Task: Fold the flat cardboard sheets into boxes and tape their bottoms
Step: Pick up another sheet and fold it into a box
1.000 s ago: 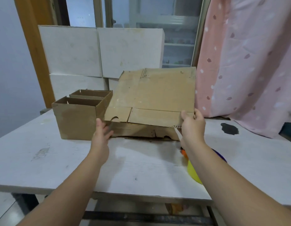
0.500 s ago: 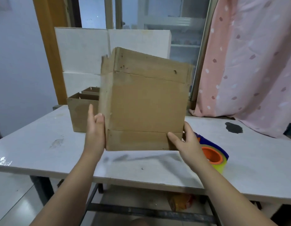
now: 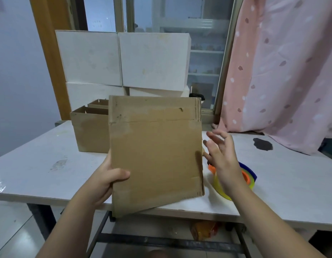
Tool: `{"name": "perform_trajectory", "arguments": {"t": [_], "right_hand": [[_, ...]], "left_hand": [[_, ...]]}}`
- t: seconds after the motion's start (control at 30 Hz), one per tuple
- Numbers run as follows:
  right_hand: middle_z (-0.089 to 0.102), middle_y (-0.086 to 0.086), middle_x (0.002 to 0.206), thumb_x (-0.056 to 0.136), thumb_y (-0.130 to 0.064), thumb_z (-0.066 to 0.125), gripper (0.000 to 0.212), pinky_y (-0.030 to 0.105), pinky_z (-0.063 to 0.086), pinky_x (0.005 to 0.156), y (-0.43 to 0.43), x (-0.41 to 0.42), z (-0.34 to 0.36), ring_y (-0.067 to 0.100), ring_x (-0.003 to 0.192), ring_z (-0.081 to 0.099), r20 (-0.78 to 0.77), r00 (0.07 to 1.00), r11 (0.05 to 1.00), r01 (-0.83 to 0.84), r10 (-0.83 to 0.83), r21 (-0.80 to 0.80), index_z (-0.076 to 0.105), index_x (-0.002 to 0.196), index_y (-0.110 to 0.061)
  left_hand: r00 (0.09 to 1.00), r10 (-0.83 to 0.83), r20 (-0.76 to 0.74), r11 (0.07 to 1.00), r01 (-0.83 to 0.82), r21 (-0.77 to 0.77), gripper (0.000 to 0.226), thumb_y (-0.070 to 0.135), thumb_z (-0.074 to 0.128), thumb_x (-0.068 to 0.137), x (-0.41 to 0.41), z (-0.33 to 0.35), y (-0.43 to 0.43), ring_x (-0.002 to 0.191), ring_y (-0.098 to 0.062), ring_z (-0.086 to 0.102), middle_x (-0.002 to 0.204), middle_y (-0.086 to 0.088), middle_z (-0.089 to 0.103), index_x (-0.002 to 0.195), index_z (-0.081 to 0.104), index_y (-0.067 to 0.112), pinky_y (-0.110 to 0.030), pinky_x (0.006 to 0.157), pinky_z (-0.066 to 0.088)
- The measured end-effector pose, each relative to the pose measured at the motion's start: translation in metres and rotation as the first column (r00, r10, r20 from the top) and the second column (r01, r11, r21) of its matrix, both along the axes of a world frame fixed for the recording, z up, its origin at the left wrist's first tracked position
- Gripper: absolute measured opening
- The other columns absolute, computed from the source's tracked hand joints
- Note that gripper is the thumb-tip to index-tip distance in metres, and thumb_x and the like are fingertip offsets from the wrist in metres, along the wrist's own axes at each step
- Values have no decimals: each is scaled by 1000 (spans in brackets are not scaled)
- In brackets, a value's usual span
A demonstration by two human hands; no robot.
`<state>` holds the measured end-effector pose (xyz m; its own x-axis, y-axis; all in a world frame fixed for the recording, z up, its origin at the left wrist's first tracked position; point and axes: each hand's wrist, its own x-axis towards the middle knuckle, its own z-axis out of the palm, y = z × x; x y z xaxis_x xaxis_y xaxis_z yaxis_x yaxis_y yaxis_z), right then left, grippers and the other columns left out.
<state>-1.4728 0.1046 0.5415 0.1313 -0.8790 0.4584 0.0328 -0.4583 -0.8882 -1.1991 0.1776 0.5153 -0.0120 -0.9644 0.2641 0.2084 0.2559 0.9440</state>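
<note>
1. Left hand (image 3: 105,180) holds the flat cardboard sheet (image 3: 155,155) by its left edge. The thumb lies on the front and the other fingers are hidden behind it.
2. Right hand (image 3: 222,157) is wide open with its fingers spread apart. It holds nothing. It is up in the air just beside the right edge of the sheet, and I cannot tell if a fingertip touches that edge.
3. The cardboard sheet stands up in front of the person, above the near part of the white table (image 3: 49,164). It tips a little, and its lower left corner hangs down past the front edge of the table. A fold line runs across it near the top.
4. A roll of tape (image 3: 249,176) sits on the table on the right. It looks yellow with an orange middle and some blue. The right hand hides part of it.
5. Two open brown boxes (image 3: 90,135) stand on the table behind the sheet, on the left side, one behind the other. The sheet hides their right sides.
6. Big white boxes (image 3: 124,58) are stacked behind the brown ones, in front of a window.
7. A pink curtain (image 3: 282,71) with spots hangs on the right.
8. A dark patch (image 3: 262,144) shows on the table top near the curtain.
</note>
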Motion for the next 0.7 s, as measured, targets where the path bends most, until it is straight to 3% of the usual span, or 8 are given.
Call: {"name": "perform_trajectory", "arguments": {"t": [0.13,0.23,0.27,0.33,0.4,0.5,0.6,0.7], "right_hand": [[24,-21,151,57,-88,54,91,29,31,105,-7,1,17,-1,132,29,-213,977,999,-28,24,-16,16,135,-64],[34,-39,141,52,-90,57,106,16,38,99,-12,6,23,-13,126,40,-231,969,992,-109,91,-68,12,141,-59],[38,-37,140,54,-89,58,107,19,40,101,-13,7,26,-11,126,41,-252,964,990,-110,84,-93,14,145,-54],[39,-23,145,60,-84,58,97,38,37,110,-12,12,33,0,132,40,-277,959,987,-95,57,-127,21,144,-51],[37,-18,148,69,-77,56,69,45,32,113,-10,15,41,2,137,34,-287,958,977,-84,25,-196,29,131,-66],[36,-21,148,76,-69,52,47,46,28,115,-10,17,48,2,140,28,-340,940,963,-81,-12,-258,39,121,-70],[60,-29,117,75,-66,52,26,42,40,106,-12,16,49,4,123,49,-283,958,974,-98,37,-203,56,101,-67],[64,-27,103,78,-62,52,15,39,45,100,-13,16,46,6,113,56,-275,961,982,-70,19,-178,63,89,-62]], "left_hand": [[998,21,55,1000,-21,1,79,5,68,60,5,2,5,97,-27,66,120,-23,59,134,41,13,-33,71,56],[986,106,128,981,-82,-175,91,40,78,63,-4,17,3,116,-18,58,134,1,54,141,30,41,-28,83,54],[977,168,134,963,-133,-234,90,52,76,64,-8,23,2,118,-15,56,134,7,53,141,29,46,-27,84,53],[953,289,95,917,-247,-313,76,54,68,70,-12,37,-1,115,-15,58,129,10,57,138,34,46,-27,82,55],[929,365,54,862,-316,-395,60,35,60,79,-13,48,-4,112,-14,59,125,12,59,135,41,46,-27,80,55],[878,460,129,804,-350,-481,44,32,53,83,-18,62,-6,105,-4,60,117,20,62,124,52,47,-17,78,51],[802,543,250,798,-400,-450,25,54,50,86,-22,66,-10,89,3,63,95,25,67,101,62,39,-7,67,47],[724,603,334,779,-446,-441,32,58,40,88,-18,66,-13,79,3,64,81,27,67,86,62,35,-11,63,47]]}}
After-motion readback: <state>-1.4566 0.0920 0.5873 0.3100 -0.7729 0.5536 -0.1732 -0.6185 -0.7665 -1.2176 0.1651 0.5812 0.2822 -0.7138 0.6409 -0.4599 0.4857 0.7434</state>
